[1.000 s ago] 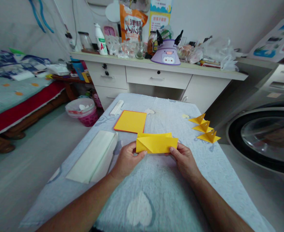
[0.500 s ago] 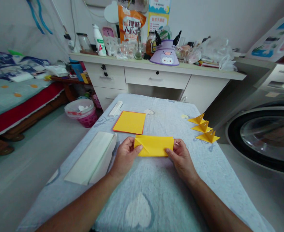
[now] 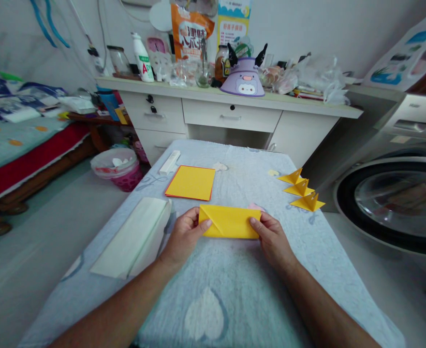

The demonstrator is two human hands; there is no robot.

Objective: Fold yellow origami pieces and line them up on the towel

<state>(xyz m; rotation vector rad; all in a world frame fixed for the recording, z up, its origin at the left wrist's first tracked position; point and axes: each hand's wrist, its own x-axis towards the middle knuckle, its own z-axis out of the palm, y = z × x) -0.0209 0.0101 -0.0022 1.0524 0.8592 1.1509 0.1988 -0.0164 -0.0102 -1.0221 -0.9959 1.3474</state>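
A folded yellow paper (image 3: 229,221) lies flat on the pale blue tablecloth (image 3: 234,290). My left hand (image 3: 183,237) grips its left end, thumb on top. My right hand (image 3: 272,239) presses its right end with fingers bent over the edge. A stack of square yellow sheets (image 3: 191,182) with a red underside lies just beyond the left hand. Three folded yellow paper shapes (image 3: 301,189) stand in a row at the table's right edge.
A long white folded packet (image 3: 133,237) lies at the table's left side, a small white box (image 3: 169,162) further back. Beyond stand a cluttered white desk (image 3: 234,104), a pink bin (image 3: 116,166), a bed (image 3: 17,140) at left and a washing machine (image 3: 390,203) at right.
The paper's upper flap has been folded down flat, making the strip narrower. Both hands have moved slightly nearer and now press its ends onto the cloth.
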